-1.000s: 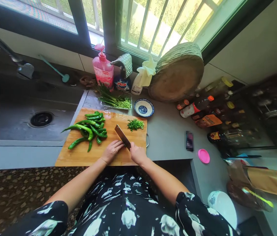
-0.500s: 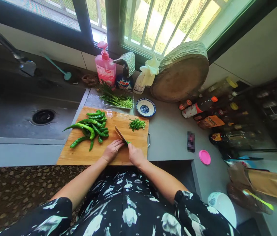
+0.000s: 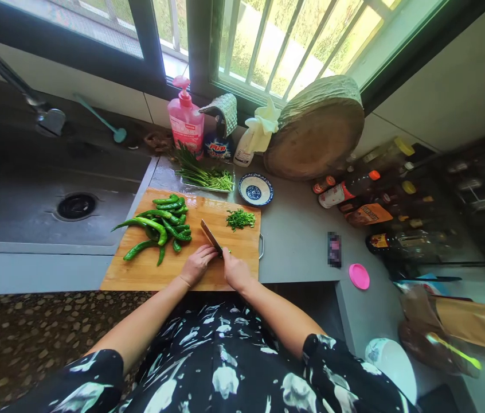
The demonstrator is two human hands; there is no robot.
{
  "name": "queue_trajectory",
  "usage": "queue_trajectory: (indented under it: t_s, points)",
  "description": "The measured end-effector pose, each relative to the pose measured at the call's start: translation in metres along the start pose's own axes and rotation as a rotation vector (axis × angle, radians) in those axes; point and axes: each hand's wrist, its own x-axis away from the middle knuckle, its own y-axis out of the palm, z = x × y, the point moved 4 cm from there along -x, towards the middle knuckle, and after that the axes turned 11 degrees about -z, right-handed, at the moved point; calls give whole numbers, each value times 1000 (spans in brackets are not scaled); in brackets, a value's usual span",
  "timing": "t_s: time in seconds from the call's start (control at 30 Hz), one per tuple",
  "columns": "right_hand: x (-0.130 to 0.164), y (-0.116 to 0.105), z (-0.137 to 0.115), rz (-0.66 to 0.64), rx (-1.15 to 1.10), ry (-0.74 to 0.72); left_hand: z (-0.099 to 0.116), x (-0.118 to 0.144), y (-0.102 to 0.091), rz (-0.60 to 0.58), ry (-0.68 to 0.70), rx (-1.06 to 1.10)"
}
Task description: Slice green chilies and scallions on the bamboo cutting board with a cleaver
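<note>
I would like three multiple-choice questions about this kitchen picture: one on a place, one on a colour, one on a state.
1. Where does the pile of chopped greens lie?
A. in the sink
B. on the far right part of the cutting board
C. in the small bowl

2. Which colour has the soap bottle at the window?
A. pink
B. blue
C. yellow

3. What does the right hand do?
A. rests flat, empty
B. holds a spoon
C. grips the knife

Answers: 1 B, the pile sits on the wood near the bowl; 2 A, its body is pink; 3 C, the fingers close around the handle.
</note>
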Motion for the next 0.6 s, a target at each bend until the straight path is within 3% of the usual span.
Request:
queue_trajectory:
  t_s: [0.17, 0.37, 0.6]
  points:
    - [8, -6, 8, 54, -75, -13, -1, 1, -2, 56, -2, -20]
    - [29, -4, 8, 17, -44, -55, -5, 5, 3, 113, 8, -19]
    - [1, 2, 0, 42, -10, -40, -2, 1, 2, 88, -5, -8]
